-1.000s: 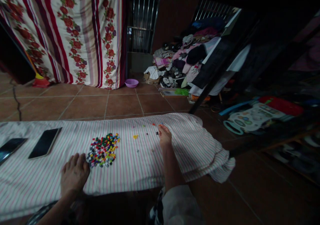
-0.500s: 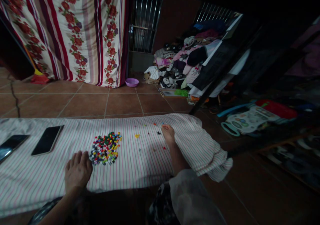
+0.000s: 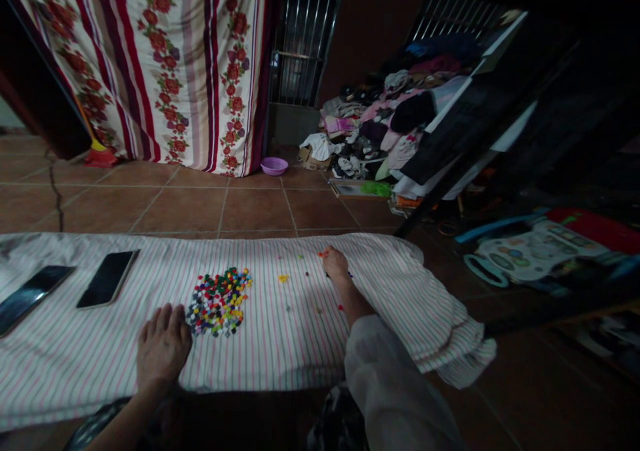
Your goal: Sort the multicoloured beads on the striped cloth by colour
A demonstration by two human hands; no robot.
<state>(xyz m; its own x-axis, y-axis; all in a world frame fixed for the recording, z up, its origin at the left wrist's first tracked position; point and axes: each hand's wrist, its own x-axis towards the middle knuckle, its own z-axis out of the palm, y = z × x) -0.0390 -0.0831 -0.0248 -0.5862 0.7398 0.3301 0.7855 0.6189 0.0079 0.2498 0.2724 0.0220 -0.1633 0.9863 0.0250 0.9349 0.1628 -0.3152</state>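
My left hand (image 3: pixel 164 344) lies flat on the striped cloth (image 3: pixel 280 361), fingers stretched out. Its fingertips are beside a heap of small multicoloured pieces (image 3: pixel 220 302). Across the cloth, my right hand (image 3: pixel 336 262) has its fingers pinched together. An orange piece (image 3: pixel 321 254) shows at those fingertips; whether it is gripped or only touched is unclear. Small sorted pieces lie spread around: a yellow cluster (image 3: pixel 283 278), a grey piece (image 3: pixel 288 309), a red piece (image 3: pixel 341 307) and a green piece (image 3: pixel 301 257). Dark pieces near the right wrist are partly covered.
Two phones, one dark (image 3: pixel 109 279) and one shiny (image 3: pixel 35 297), lie at the cloth's left. Beyond on the tiled floor stand a purple basin (image 3: pixel 275 165) and a pile of clothes (image 3: pixel 370 127). A toy walker (image 3: pixel 540 251) is at the right.
My right hand has shifted slightly left over the cloth, to the orange piece; the blue piece at its fingertips no longer shows there. My left hand stays beside the heap. The view has turned left.
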